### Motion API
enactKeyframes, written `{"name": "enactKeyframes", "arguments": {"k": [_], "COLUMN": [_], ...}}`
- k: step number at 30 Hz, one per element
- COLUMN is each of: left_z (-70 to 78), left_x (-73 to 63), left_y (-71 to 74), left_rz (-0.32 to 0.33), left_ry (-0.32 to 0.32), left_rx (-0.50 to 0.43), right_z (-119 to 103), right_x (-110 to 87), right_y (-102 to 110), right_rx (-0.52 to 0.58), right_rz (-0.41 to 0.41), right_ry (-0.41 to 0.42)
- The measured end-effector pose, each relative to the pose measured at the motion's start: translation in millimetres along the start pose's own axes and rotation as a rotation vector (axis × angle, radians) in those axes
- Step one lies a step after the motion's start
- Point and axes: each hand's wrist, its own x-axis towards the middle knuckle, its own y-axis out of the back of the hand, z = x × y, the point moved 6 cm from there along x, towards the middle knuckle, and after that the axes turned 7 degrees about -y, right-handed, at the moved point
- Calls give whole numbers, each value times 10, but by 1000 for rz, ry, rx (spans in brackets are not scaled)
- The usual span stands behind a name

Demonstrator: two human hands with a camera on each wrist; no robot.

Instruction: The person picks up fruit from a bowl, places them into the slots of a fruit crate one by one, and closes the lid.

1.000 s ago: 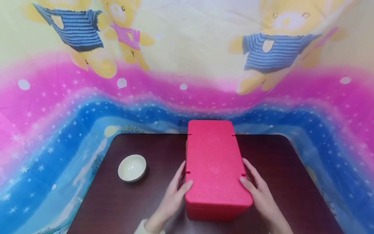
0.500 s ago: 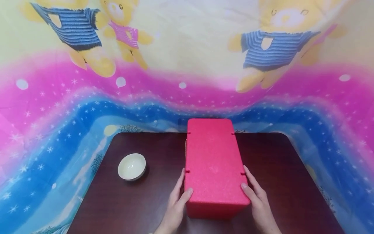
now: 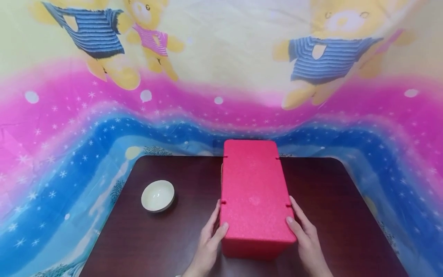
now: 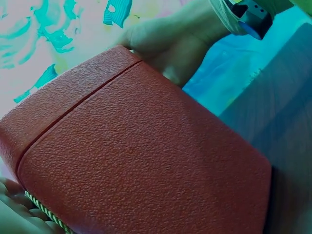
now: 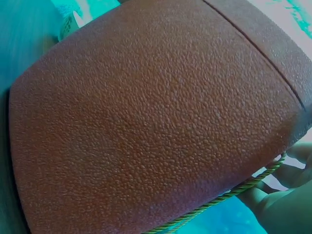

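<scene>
A tall red box (image 3: 254, 192) stands on the table, its lid seated and a seam running below the lid in both wrist views. My left hand (image 3: 207, 244) holds its left side near the front corner, thumb on the lid's top edge. On the opposite side my right hand (image 3: 308, 240) grips it the same way, thumb at the lid's right edge and fingers along the side. A twisted gold-green cord (image 5: 229, 192) hangs along the box's side beside the right fingers. Another stretch of cord (image 4: 46, 212) shows by the left fingers. The box's contents are hidden.
A small white bowl (image 3: 158, 196) sits upright on the dark wooden table (image 3: 166, 242), left of the box. Behind the table hangs a printed cloth (image 3: 221, 57) with bears, pink and blue bands. The box stands near the table's far edge.
The lid, slightly overhanging the front a second ago, now sits flush with the box. Both hands have slid a little toward the front corners. The bowl has stayed in place.
</scene>
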Motion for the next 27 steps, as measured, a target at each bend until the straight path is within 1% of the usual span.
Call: {"name": "enactKeyframes", "arguments": {"k": [4, 7, 9, 12, 13, 15, 17, 18, 19, 21, 22, 24, 25, 27], "left_z": [-24, -28, -20, 3, 13, 27, 27, 21, 12, -17, -30, -31, -21, 24], "left_x": [4, -25, -54, -89, -94, -92, -62, -41, -18, 42, 79, 167, 214, 322], "left_y": [9, 13, 13, 33, 44, 74, 119, 152, 198, 329, 414, 603, 703, 891], "left_rz": [37, 64, 79, 103, 110, 121, 107, 95, 84, 73, 78, 102, 120, 154], "left_ry": [22, 58, 73, 53, 34, -13, -41, -51, -57, -62, -61, -96, -121, -197], "left_rx": [77, 158, 220, 321, 342, 370, 371, 368, 389, 466, 526, 664, 746, 864], "right_z": [28, 37, 31, 5, -4, -23, -39, -46, -55, -80, -94, -129, -145, -167], "right_x": [37, 41, 45, 61, 67, 81, 96, 107, 123, 168, 198, 271, 310, 397], "right_y": [9, 26, 50, 96, 111, 143, 177, 192, 206, 238, 256, 300, 329, 407], "right_rx": [10, 12, -7, -75, -101, -159, -214, -225, -228, -231, -223, -237, -253, -305], "right_rz": [48, 95, 117, 138, 144, 160, 184, 193, 197, 203, 202, 205, 213, 241], "right_ry": [-21, -21, -22, -19, -20, -18, -10, 1, 15, 56, 76, 117, 128, 133]}}
